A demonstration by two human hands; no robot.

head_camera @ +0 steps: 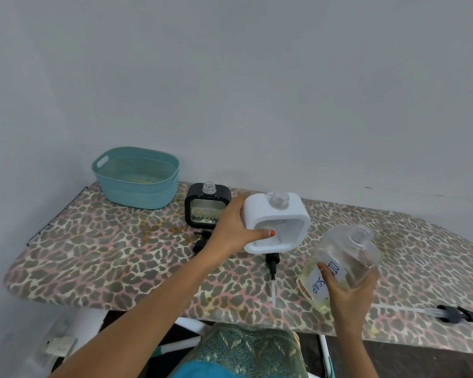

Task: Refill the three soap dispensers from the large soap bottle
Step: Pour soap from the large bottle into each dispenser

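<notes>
Head view: a leopard-print ironing board (93,268) carries everything, and its padded cloth cover would soak up any soap that misses. A teal basket (137,192) stands at the far left corner, well apart from the work.

The large soap bottle (347,257) is held above the near right part of the board. It is tilted, with its uncapped neck pointing up and away and the yellowish soap pooled at the low end. The right hand (350,293) holds it from below, fingers curled round the body and thumb on the label.

The white dispenser (260,208) sits just left of it, tipped toward the camera with its neck open. The left hand (232,227) grips it, thumb pressed on the front face and fingers wrapped round the far side. A black dispenser (194,192) stands open behind that hand. No third one can be made out.

The main risk, as I judge it, is the pour. Both necks are narrow, both containers are tilted, and the big bottle could surge if swung over fast, overshooting onto the cloth. Soap on the fingers would make either grip slip.

The long-tubed pump (459,315) lies near the board's front edge and could be knocked off by an elbow. A short pump (272,261) lies just in front of the white dispenser, where drips could land.
</notes>
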